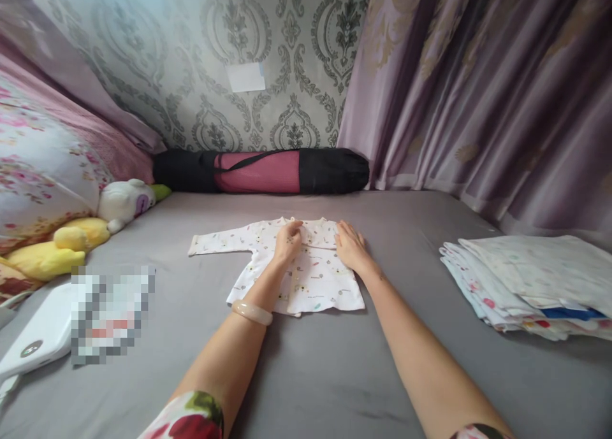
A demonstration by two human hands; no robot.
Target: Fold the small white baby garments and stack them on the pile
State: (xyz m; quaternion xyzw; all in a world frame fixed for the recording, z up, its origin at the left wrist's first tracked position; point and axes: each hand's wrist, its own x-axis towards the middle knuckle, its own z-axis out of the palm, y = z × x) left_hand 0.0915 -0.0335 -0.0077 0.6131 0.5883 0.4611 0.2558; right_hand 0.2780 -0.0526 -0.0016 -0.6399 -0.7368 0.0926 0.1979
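A small white baby shirt with a scattered print lies flat in front of me. One sleeve stretches out to the left, while the right sleeve lies folded across the chest. My left hand, with a pale bangle at its wrist, is closed at the end of the folded sleeve near the neckline; its fingertips are partly hidden. At the shirt's right shoulder, my right hand rests along the fold with its fingers stretched out.
A grey sheet spreads under everything. Folded clothes are stacked at the right. To the left are a white device, a blurred-out item and plush toys. A black and pink rolled bag lies along the wall.
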